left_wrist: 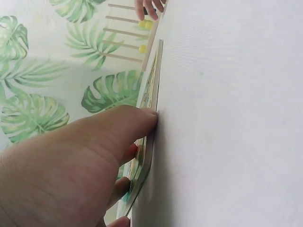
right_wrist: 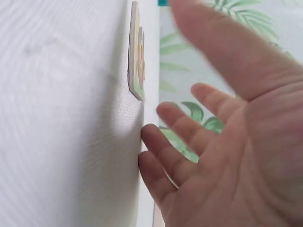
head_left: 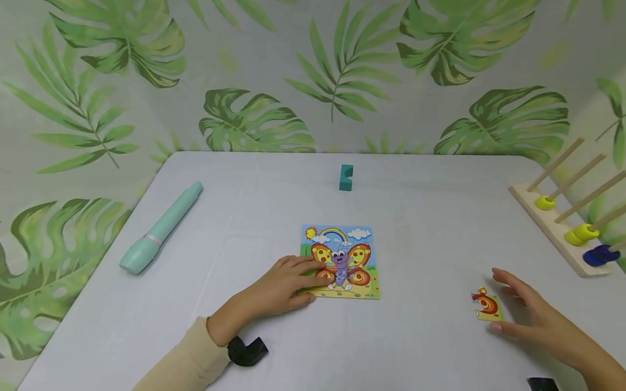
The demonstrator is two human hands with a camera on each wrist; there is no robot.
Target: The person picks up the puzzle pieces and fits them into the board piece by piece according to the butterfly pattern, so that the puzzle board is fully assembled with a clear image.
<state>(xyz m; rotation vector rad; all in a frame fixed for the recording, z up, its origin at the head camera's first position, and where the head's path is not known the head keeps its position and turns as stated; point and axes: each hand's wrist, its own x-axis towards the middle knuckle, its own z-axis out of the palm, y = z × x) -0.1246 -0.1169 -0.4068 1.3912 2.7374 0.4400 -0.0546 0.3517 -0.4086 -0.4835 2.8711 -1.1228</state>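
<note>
A square butterfly puzzle board (head_left: pixel 364 258) lies flat at mid-table. My left hand (head_left: pixel 288 282) rests on its left part, fairly straight fingers over the picture and the thumb at the near edge. In the left wrist view the thumb (left_wrist: pixel 135 120) touches the board's side edge. Off to the right lies a loose puzzle piece (head_left: pixel 488 306) with a red-orange wing pattern; the right wrist view shows its thick edge (right_wrist: pixel 135 56). My right hand (head_left: pixel 535 317) is spread beside this piece, thumb and fingers apart, holding nothing.
A pale green flashlight-shaped object (head_left: pixel 161 231) lies at the left. A teal notched block (head_left: pixel 345 178) stands at the back. A wooden peg rack (head_left: pixel 552 231) with yellow and blue beads occupies the right edge. Leaf-patterned cloth (head_left: pixel 254 122) hangs behind the table.
</note>
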